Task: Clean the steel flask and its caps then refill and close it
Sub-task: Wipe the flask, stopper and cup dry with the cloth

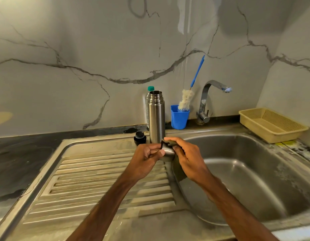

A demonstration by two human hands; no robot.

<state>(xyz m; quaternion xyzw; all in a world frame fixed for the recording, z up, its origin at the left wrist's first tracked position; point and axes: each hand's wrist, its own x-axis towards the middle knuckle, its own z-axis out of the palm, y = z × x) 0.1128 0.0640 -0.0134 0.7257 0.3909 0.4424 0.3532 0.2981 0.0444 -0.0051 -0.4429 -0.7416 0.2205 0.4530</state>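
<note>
The steel flask (pixel 156 117) stands upright and uncapped at the back of the drainboard. Its black inner stopper (pixel 140 137) sits on the steel just left of it. In front of the flask my left hand (pixel 145 160) grips the steel outer cap (pixel 168 153). My right hand (pixel 189 159) holds a dark cloth (pixel 178 166) wrapped against that cap; the cloth hangs down below my palm. Most of the cap is hidden by fingers and cloth.
A steel sink basin (pixel 255 171) lies to the right, its ribbed drainboard (pixel 102 185) to the left. Behind stand a tap (pixel 213 94), a blue cup (pixel 179 117) holding a bottle brush (pixel 187 98), a clear plastic bottle (pixel 148 96) and a beige basket (pixel 272 125).
</note>
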